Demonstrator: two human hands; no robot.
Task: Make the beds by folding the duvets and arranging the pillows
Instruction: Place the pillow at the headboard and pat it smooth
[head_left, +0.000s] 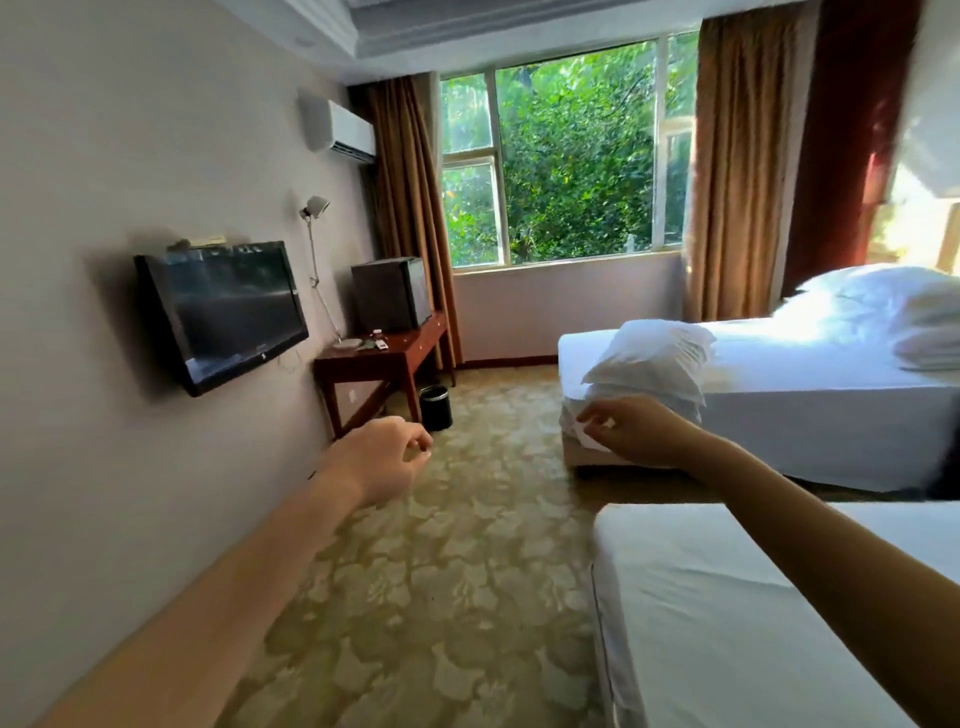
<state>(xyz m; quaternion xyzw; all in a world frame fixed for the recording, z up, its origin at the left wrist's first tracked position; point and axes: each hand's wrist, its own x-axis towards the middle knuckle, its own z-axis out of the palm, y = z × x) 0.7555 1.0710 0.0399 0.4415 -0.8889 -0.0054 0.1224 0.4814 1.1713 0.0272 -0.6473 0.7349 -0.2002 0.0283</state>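
Ahead, both bare arms are stretched out over the patterned carpet (441, 545). The left hand (387, 457) is held empty, its fingers loosely curled, thumb and forefinger almost meeting. The right hand (631, 428) is pinched, apparently on a corner of white fabric (584, 436), though blur hides the grip. A pillow (652, 358) is seen at the foot corner of the far bed (810, 395); the near bed (727, 623) is covered by a flat sheet.

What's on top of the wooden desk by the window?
On the desk sit a dark boxy appliance, a lamp base and a few small items too blurry to identify. Whatever lies behind the appliance is hidden.
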